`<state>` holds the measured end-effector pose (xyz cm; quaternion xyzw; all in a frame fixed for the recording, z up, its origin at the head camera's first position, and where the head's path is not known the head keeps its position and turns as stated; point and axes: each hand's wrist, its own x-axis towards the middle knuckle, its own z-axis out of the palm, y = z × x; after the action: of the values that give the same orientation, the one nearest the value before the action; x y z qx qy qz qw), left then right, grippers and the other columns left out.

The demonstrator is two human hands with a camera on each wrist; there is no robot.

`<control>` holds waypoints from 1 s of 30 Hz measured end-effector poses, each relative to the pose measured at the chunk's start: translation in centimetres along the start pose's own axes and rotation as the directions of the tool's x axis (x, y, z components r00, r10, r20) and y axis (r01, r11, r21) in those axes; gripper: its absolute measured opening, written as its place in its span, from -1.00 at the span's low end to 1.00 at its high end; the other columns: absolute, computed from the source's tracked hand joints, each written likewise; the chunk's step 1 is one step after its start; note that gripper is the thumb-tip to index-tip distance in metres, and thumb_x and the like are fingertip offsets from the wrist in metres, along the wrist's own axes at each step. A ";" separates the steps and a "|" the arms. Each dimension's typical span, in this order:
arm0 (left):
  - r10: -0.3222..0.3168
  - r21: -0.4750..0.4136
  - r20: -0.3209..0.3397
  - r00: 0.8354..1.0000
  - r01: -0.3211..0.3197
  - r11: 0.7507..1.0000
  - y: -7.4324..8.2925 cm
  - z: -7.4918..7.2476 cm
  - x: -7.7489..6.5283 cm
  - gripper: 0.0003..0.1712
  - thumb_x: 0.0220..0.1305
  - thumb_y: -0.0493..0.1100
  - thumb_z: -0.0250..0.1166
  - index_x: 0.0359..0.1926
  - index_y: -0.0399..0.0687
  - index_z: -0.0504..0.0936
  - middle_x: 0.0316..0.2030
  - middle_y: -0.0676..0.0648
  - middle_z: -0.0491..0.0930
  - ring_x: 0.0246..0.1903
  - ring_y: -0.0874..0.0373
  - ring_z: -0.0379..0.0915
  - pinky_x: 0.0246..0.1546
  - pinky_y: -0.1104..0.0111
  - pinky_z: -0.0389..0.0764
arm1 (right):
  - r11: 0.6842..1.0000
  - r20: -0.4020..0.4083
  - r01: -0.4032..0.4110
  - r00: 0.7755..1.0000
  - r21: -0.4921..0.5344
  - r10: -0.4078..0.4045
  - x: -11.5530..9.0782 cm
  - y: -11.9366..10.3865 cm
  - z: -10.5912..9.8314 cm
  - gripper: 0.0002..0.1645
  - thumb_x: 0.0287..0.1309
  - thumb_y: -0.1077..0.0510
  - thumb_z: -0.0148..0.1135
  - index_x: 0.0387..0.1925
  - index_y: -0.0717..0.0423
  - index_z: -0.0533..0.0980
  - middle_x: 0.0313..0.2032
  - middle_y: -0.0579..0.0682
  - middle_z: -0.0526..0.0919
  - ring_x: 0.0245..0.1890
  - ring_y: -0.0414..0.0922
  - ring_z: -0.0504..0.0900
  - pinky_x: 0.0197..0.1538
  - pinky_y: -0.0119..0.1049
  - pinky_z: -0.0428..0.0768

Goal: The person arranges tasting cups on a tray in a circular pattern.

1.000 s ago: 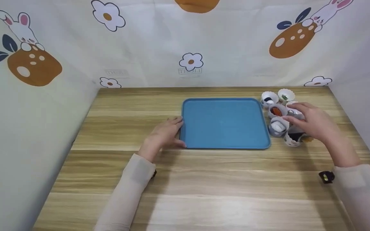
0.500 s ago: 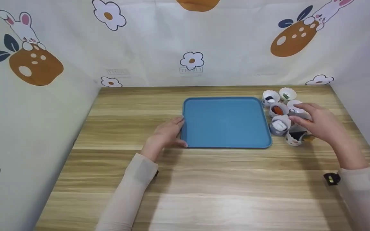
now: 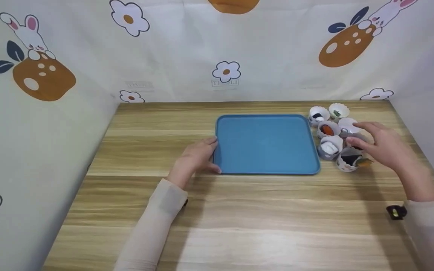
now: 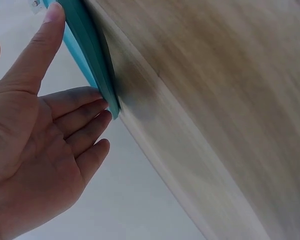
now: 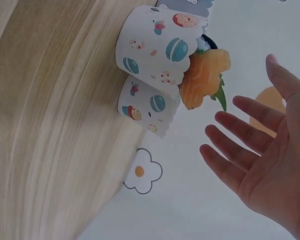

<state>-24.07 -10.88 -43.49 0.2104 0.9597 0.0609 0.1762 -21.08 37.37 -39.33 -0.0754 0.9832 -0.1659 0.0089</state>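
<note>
A blue tray (image 3: 268, 145) lies flat on the wooden table. At its left edge is my left hand (image 3: 198, 156), the thumb at the near corner and the fingertips touching the side. In the left wrist view those fingers lie nearly straight against the tray rim (image 4: 92, 47). My right hand (image 3: 384, 146) hovers over the right side of a cluster of paper cups, fingers spread and holding nothing. A salmon-coloured, white-striped piece (image 5: 205, 77) sticks out of a printed cup (image 5: 152, 47) near the right fingers. One cup under the right hand is partly hidden.
The cups stand close to the tray's right edge. Among them are one with a white piece (image 3: 330, 146), one with an orange-red piece (image 3: 327, 130) and one with green bits (image 3: 338, 112). A patterned cloth (image 3: 175, 49) hangs behind the table.
My right hand has drawn back a little to the right, uncovering more of the cups. The left hand stays at the tray's edge. The view has shifted slightly.
</note>
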 end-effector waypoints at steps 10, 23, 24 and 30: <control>0.013 -0.002 -0.008 1.000 -0.013 1.000 0.3 0.0 0.2 0.18 0.06 0.22 0.49 0.52 -0.22 0.12 0.57 -0.14 0.01 0.56 -0.03 -0.04 0.54 0.16 0.11 | 0.998 0.016 -0.041 0.999 0.037 0.040 -0.4 1.4 -0.5 -0.05 0.32 -0.33 0.14 0.43 0.27 0.24 0.37 0.50 0.25 0.34 0.51 0.18 0.28 0.47 0.17; 0.032 0.039 -0.022 0.999 -0.031 0.999 -0.1 0.2 0.0 0.18 0.07 0.25 0.47 0.50 -0.27 0.15 0.57 -0.18 0.01 0.56 -0.06 -0.07 0.55 0.15 0.08 | 0.983 -0.014 -0.053 0.998 0.174 0.057 -0.7 3.6 0.4 -0.16 0.36 -0.20 0.16 0.41 0.29 0.26 0.29 0.54 0.33 0.23 0.54 0.32 0.26 0.43 0.31; 0.031 0.039 -0.021 0.999 -0.030 0.999 -0.1 0.2 0.0 0.18 0.08 0.25 0.47 0.50 -0.27 0.14 0.57 -0.18 0.01 0.56 -0.06 -0.07 0.55 0.15 0.08 | 0.981 -0.012 -0.056 0.998 0.184 0.059 -0.7 3.7 0.5 -0.16 0.37 -0.19 0.16 0.41 0.31 0.25 0.29 0.55 0.33 0.24 0.54 0.31 0.27 0.42 0.30; 0.024 0.023 -0.011 1.000 -0.024 0.999 0.0 0.1 0.0 0.16 0.10 0.23 0.46 0.51 -0.25 0.13 0.58 -0.17 -0.01 0.57 -0.05 -0.08 0.56 0.14 0.06 | 0.965 -0.004 -0.055 0.998 0.258 0.059 -1.0 4.6 0.6 -0.15 0.38 -0.12 0.17 0.44 0.36 0.19 0.33 0.56 0.28 0.27 0.56 0.29 0.34 0.20 0.36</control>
<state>-24.01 -10.88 -43.57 0.2234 0.9587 0.0531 0.1676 -20.73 41.65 -41.44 -0.0444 0.9551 -0.2924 0.0175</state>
